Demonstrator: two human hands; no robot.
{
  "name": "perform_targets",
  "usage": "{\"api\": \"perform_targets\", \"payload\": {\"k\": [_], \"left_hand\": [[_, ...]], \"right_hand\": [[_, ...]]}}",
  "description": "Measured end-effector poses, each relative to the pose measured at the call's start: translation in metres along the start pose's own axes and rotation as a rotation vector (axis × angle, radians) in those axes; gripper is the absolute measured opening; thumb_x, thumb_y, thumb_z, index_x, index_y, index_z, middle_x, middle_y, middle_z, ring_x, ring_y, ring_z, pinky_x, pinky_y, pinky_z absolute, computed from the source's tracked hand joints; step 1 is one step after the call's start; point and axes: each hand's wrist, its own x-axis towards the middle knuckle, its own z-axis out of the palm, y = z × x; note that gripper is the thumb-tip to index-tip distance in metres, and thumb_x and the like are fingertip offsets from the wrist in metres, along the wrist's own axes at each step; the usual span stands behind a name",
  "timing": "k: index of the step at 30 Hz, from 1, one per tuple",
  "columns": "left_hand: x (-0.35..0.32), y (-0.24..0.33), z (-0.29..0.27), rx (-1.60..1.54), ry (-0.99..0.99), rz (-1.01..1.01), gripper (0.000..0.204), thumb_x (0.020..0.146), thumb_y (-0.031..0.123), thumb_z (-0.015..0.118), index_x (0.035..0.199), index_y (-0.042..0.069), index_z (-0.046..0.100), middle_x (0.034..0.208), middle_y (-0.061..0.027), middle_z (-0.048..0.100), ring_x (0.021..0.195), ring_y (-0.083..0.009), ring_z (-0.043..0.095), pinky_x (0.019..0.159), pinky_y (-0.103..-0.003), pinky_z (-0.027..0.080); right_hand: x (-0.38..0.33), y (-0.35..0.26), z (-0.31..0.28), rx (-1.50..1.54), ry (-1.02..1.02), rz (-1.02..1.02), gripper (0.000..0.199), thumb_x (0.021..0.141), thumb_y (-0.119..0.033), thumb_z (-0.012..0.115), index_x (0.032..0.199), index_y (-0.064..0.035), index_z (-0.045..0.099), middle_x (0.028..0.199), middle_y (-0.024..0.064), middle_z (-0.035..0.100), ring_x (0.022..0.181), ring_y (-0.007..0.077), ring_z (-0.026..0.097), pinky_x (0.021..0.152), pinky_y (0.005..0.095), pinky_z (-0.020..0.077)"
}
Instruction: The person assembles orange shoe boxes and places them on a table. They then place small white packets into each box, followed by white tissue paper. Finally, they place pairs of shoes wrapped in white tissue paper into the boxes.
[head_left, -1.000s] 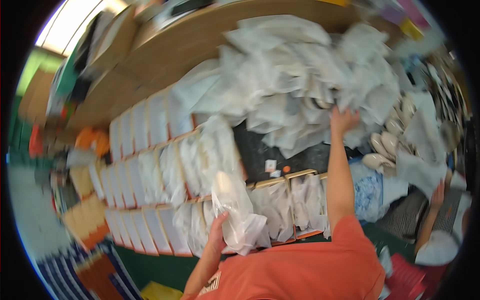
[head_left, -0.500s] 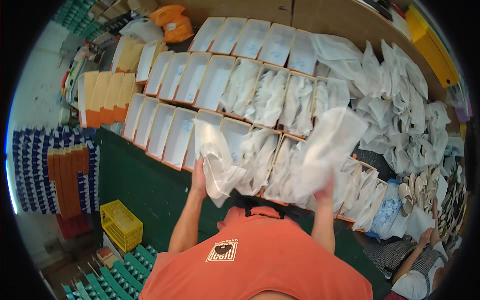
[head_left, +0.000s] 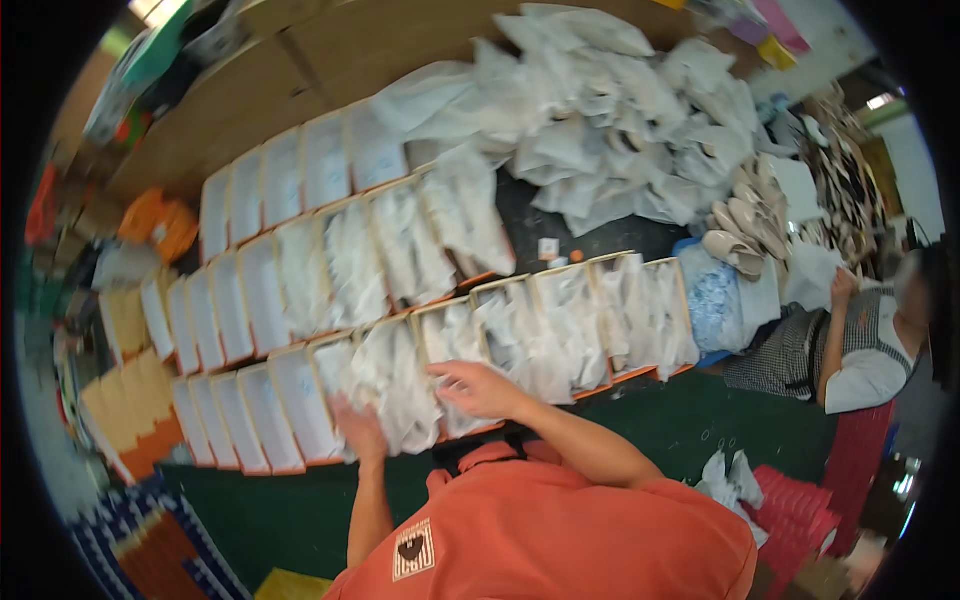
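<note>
1. Green flooring (head_left: 760, 420) spreads beneath the workroom, and a brown panel (head_left: 330, 60) stands behind the long dark table (head_left: 525, 225).
2. Three rows of open boxes (head_left: 300, 410) fill much of the table; toward the left they show pale insides, while many farther right hold white wrapping.
3. Behind the rows, toward the right, rises a loose heap of white-wrapped items (head_left: 620, 120).
4. At the far right sits a co-worker (head_left: 865, 350) in a checked apron over white sleeves, beside bare beige shoes (head_left: 745, 220) and a blue plastic bag (head_left: 715, 305).
5. White-wrapped bundles (head_left: 395, 370) lie in the front row, directly before the person in the orange shirt, between and just beyond the hands.
6. The right hand (head_left: 475, 388) hovers over the neighbouring wrapping, fingers loosely spread, holding nothing visible. The left hand (head_left: 360, 430) is at the bundles' left edge; it is blurred, so whether it grips or only presses cannot be told.
7. Half a second ago each hand held a wrapped bundle aloft; now neither has one raised. Judging by that, the pair has probably gone into the front row, carrying the filled stretch farther left.
8. Near the heap lie a small white carton (head_left: 548, 248) and a tiny orange cap (head_left: 577, 256).
</note>
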Motion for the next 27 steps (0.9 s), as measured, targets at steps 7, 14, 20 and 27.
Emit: {"api": "perform_targets", "payload": {"k": [7,14,20,27], "left_hand": [[0.095,0.176,-0.011,-0.247,0.146,0.117,0.036,0.092,0.011,0.062,0.124,-0.005,0.058,0.128,-0.0236,0.057,0.116,-0.0335,0.056,0.101,-0.044,0.042],[0.229,0.533,0.035,-0.611,-0.094,0.554,0.043,0.085,0.014,0.075,0.123,0.0,0.061,0.125,-0.0187,0.061,0.108,-0.0337,0.062,0.092,-0.037,0.05],[0.277,0.655,0.126,-0.025,-0.026,0.474,0.094,0.074,0.036,0.081,0.14,-0.009,0.032,0.128,-0.033,0.046,0.115,-0.0469,0.052,0.093,-0.049,0.05],[0.244,0.586,0.037,-0.283,-0.415,0.48,0.074,0.081,0.02,0.062,0.141,-0.01,0.03,0.118,-0.0349,0.055,0.095,-0.0539,0.062,0.089,-0.054,0.05]], "right_hand": [[-0.084,0.168,-0.393,-0.165,1.264,0.13,0.025,0.094,-0.018,0.064,0.107,0.0029,0.065,0.088,0.0088,0.068,0.08,0.0164,0.065,0.07,0.0322,0.0521],[-0.002,0.108,-0.682,0.77,1.87,0.199,0.038,0.086,-0.029,0.071,0.109,0.0003,0.061,0.1,0.0109,0.061,0.086,0.0252,0.058,0.076,0.0396,0.0488],[0.0,0.145,-0.657,0.56,1.601,0.252,0.047,0.083,-0.022,0.066,0.122,0.0029,0.058,0.111,0.0125,0.063,0.101,0.0287,0.061,0.083,0.0476,0.0476],[-0.073,0.16,-0.396,1.404,0.982,-0.012,0.026,0.095,-0.014,0.051,0.113,0.0008,0.063,0.101,0.0095,0.069,0.092,0.023,0.069,0.079,0.0374,0.057]]}}
